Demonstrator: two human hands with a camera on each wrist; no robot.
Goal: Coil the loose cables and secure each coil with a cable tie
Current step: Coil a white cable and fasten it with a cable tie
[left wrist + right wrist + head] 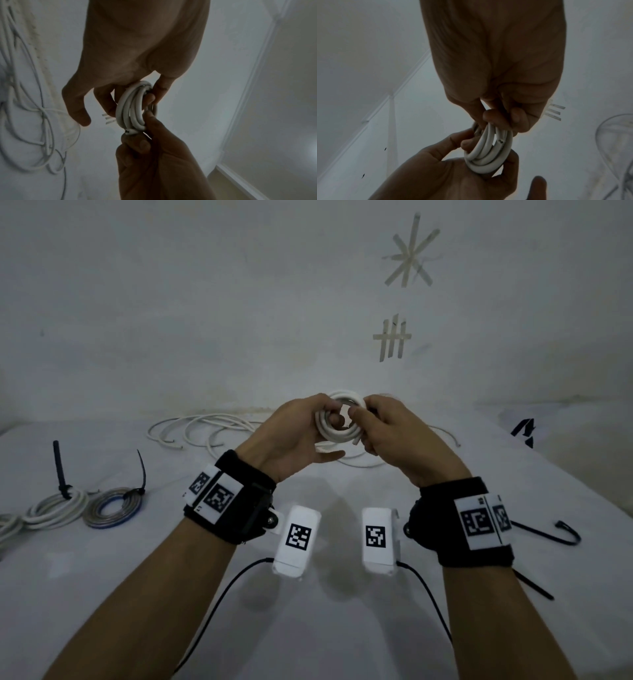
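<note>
White cable coil [337, 419] upright between both hands, left hand [294, 436] and right hand [400, 436] each clamped on opposite sides.

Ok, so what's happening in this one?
A person is holding a small white cable coil up between both hands, the left hand and right hand each gripping a side. No tie is on it yet. Two tied coils lie at the left, loose white cables lie behind the hands, and spare black cable ties lie at the right.
</note>
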